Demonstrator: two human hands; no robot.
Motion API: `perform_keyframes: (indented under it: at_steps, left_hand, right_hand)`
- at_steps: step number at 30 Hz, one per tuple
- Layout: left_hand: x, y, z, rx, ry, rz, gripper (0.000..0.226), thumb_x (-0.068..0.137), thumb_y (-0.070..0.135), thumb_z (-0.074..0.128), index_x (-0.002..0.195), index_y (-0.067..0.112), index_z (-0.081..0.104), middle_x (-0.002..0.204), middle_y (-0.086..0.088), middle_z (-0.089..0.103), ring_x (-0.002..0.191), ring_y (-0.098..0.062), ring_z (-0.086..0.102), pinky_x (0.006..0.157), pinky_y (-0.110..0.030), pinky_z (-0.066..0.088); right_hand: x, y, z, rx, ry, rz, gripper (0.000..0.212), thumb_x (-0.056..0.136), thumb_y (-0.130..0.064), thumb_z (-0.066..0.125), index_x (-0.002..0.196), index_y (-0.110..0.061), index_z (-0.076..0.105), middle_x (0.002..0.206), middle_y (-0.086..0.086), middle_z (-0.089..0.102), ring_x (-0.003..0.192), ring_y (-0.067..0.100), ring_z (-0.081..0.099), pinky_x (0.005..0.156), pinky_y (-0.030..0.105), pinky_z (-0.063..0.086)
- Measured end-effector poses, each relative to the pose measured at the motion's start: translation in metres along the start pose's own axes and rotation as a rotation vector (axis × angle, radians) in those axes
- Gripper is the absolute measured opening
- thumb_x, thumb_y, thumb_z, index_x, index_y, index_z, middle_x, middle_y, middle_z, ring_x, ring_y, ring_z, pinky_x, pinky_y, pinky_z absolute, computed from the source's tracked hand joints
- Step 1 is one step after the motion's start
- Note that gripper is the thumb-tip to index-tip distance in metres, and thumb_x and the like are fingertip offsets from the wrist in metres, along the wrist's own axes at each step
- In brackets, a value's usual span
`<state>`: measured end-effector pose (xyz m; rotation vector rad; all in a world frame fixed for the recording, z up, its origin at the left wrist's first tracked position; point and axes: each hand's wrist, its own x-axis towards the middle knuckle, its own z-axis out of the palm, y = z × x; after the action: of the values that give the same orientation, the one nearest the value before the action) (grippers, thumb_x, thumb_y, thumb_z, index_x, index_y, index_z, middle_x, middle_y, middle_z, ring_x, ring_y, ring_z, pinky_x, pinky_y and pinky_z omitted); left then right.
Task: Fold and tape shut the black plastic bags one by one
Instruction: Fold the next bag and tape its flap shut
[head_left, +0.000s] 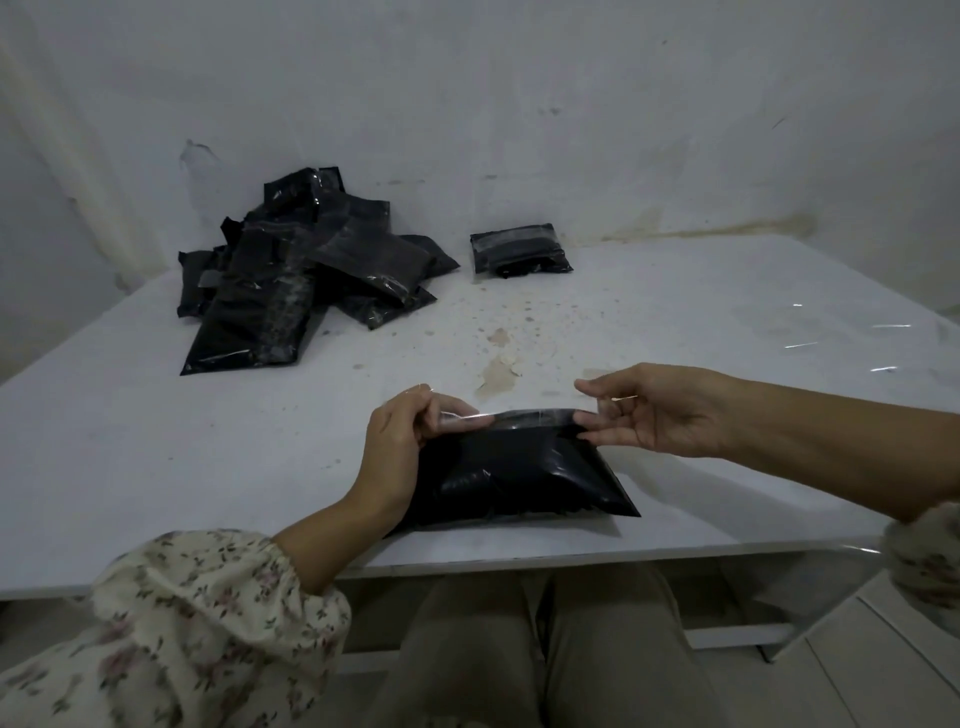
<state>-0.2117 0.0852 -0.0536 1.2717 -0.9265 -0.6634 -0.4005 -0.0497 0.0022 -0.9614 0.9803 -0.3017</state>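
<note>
A filled black plastic bag (519, 475) lies near the front edge of the white table (208, 447). A strip of clear tape (519, 415) runs along its folded top edge. My left hand (400, 441) pinches the left end of the tape and the bag's top corner. My right hand (654, 410) pinches the right end of the strip at the bag's top right corner, fingers partly spread.
A heap of several black bags (306, 270) lies at the back left of the table. One taped black bag (519, 249) sits alone at the back centre. Clear tape strips (878, 343) glint at the table's right edge. A stained wall stands behind.
</note>
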Motion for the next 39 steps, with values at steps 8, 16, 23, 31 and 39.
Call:
perform_keyframes:
  at_steps: [8, 16, 23, 31, 39]
  left_hand:
    - [0.002, -0.001, -0.001, -0.052, 0.025, -0.030, 0.046, 0.102, 0.009, 0.024, 0.058, 0.008, 0.035, 0.083, -0.018, 0.072, 0.090, -0.033, 0.071, 0.085, -0.032, 0.052]
    - [0.004, 0.002, -0.001, -0.166, 0.032, -0.088, 0.053, 0.100, 0.008, 0.028, 0.049, 0.010, 0.038, 0.077, -0.019, 0.071, 0.083, -0.034, 0.072, 0.076, -0.022, 0.054]
    - [0.003, 0.008, 0.001, -0.099, 0.050, -0.111, 0.050, 0.099, 0.007, 0.028, 0.050, 0.009, 0.037, 0.081, -0.022, 0.071, 0.081, -0.031, 0.072, 0.059, -0.011, 0.048]
    - [-0.001, 0.011, 0.003, -0.098, 0.068, -0.116, 0.047, 0.097, 0.006, 0.028, 0.051, 0.010, 0.036, 0.077, -0.017, 0.072, 0.074, -0.025, 0.073, 0.055, -0.009, 0.046]
    - [0.001, 0.010, 0.003, -0.128, 0.060, -0.137, 0.043, 0.098, 0.008, 0.028, 0.055, 0.011, 0.033, 0.073, -0.014, 0.072, 0.077, -0.027, 0.073, 0.059, -0.013, 0.049]
  right_hand:
    - [0.001, -0.005, 0.002, -0.025, -0.015, 0.011, 0.015, 0.084, -0.007, 0.065, 0.096, -0.005, 0.057, 0.056, 0.007, 0.048, 0.060, 0.018, 0.066, 0.066, 0.043, 0.058]
    - [0.003, -0.008, 0.004, -0.059, -0.044, 0.016, 0.035, 0.061, -0.004, 0.070, 0.093, -0.004, 0.055, 0.070, 0.009, 0.055, 0.051, 0.015, 0.064, 0.055, 0.036, 0.060]
    - [0.004, -0.007, 0.006, -0.148, 0.036, 0.055, 0.007, 0.082, 0.000, 0.067, 0.086, -0.001, 0.061, 0.058, 0.009, 0.056, 0.044, 0.014, 0.061, 0.055, 0.033, 0.060]
    - [0.004, -0.009, 0.009, -0.256, 0.009, 0.131, 0.007, 0.078, 0.002, 0.070, 0.081, -0.002, 0.064, 0.053, 0.007, 0.057, 0.044, 0.012, 0.061, 0.059, 0.029, 0.059]
    - [0.006, -0.012, 0.007, -0.261, -0.033, 0.167, 0.018, 0.069, 0.001, 0.072, 0.086, -0.001, 0.065, 0.059, 0.008, 0.059, 0.046, 0.014, 0.063, 0.057, 0.029, 0.059]
